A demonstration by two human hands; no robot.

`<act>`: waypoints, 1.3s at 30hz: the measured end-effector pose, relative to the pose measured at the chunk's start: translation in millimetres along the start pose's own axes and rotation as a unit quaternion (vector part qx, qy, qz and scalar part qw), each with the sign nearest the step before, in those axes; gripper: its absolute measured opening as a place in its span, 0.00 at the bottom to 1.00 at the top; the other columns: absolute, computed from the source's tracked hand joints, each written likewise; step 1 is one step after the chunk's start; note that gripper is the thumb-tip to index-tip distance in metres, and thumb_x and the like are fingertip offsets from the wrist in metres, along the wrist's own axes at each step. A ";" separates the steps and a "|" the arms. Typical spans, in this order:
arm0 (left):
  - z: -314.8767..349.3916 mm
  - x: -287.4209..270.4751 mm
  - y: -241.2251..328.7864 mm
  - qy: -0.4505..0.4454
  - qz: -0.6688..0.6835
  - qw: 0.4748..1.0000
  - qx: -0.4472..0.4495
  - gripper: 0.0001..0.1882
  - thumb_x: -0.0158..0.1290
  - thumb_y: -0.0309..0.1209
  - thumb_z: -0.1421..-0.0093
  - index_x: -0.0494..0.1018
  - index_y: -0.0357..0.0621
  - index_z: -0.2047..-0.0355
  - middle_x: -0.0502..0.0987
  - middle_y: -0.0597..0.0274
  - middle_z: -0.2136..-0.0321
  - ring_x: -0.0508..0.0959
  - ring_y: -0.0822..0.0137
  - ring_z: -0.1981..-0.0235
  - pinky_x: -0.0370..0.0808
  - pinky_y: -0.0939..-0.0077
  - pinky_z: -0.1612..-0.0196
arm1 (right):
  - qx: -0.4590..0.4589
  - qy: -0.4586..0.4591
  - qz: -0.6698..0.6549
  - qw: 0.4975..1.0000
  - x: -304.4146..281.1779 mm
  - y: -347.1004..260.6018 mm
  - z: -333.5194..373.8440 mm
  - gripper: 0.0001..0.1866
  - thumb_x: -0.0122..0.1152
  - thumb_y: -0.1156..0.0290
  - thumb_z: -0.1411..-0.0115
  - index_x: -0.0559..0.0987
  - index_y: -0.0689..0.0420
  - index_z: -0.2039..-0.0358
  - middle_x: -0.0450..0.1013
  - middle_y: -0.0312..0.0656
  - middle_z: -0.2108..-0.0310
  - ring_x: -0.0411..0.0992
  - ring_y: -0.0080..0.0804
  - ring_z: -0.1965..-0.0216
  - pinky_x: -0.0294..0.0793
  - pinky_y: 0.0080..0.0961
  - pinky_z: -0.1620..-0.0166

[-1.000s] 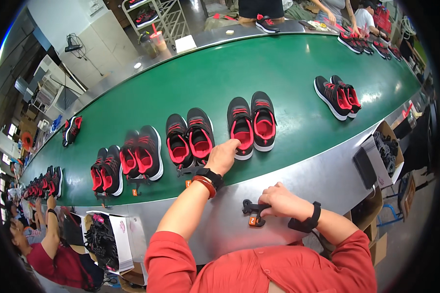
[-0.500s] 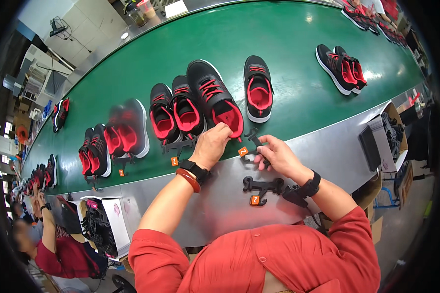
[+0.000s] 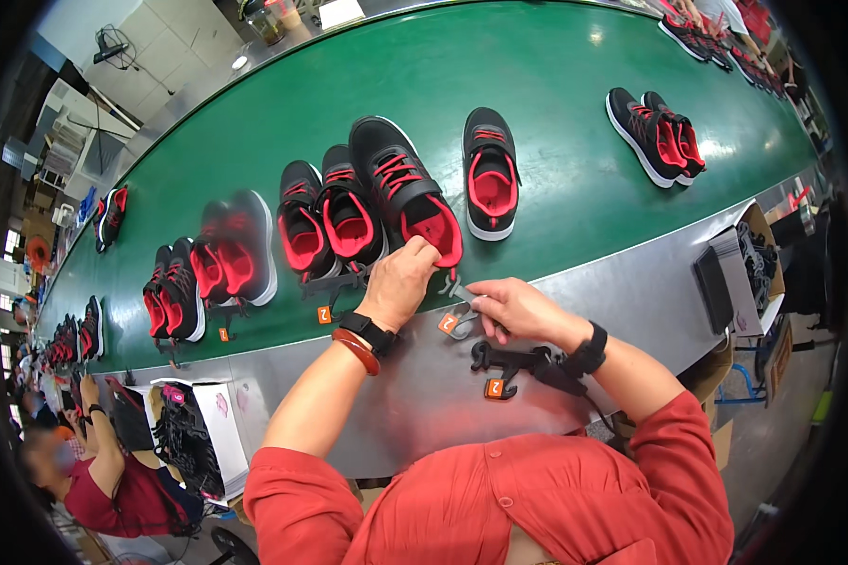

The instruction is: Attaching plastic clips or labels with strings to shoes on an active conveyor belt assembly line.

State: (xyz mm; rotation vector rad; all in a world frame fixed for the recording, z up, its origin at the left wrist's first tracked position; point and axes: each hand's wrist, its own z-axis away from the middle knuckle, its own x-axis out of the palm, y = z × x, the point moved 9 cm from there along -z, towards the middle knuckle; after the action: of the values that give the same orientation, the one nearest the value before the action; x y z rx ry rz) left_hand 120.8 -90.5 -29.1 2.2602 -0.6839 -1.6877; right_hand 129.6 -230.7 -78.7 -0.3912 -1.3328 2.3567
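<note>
My left hand is closed on the heel of a black sneaker with red laces and red lining. My right hand pinches a black plastic shoe hanger with an orange tag; the hanger's end meets the red loop at the sneaker's heel. Whether it is hooked through the loop, I cannot tell. A matching sneaker stands just right of it. Below my right hand, a second black hanger with an orange tag lies on the metal table edge.
Left of my hands, a pair of sneakers has a hanger at its heels, with more pairs beyond. Another pair stands far right on the green belt. Boxes of black hangers flank the table. A co-worker is at left.
My right hand has moved left, bringing the hanger up to the sneaker's heel loop. Shoes on the belt appear shifted slightly left.
</note>
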 end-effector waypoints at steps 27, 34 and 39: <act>-25.2 18.4 0.7 -0.181 0.021 0.973 -0.144 0.20 0.45 0.19 0.46 0.75 0.45 0.53 0.79 0.43 0.67 0.78 0.42 0.65 0.74 0.52 0.61 | -0.365 0.205 0.584 0.695 -93.1 -85.5 -2.3 0.17 0.71 0.56 0.55 0.74 0.50 0.70 0.68 0.37 0.72 0.68 0.36 0.66 0.65 0.33 0.60; -25.5 28.1 -5.0 -0.167 0.027 0.974 -0.150 0.14 0.48 0.25 0.42 0.76 0.45 0.55 0.78 0.44 0.68 0.78 0.45 0.64 0.73 0.54 0.61 | -0.374 0.201 0.590 0.687 -86.1 -90.9 -6.6 0.17 0.72 0.59 0.57 0.74 0.50 0.71 0.68 0.36 0.73 0.68 0.36 0.67 0.66 0.35 0.63; -21.9 0.0 0.6 -0.005 0.123 0.990 -0.073 0.16 0.49 0.22 0.46 0.76 0.44 0.56 0.71 0.49 0.63 0.75 0.47 0.60 0.73 0.61 0.59 | -0.366 0.224 0.542 0.722 -85.2 -102.0 -12.3 0.17 0.71 0.70 0.59 0.75 0.52 0.68 0.68 0.37 0.72 0.69 0.40 0.65 0.66 0.36 0.62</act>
State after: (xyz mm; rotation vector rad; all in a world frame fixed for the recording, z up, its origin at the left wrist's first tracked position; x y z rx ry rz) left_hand 141.5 -92.9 -22.2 1.9796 -0.7770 -1.5771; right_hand 230.9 -214.5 6.7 -2.3583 -2.0165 1.9407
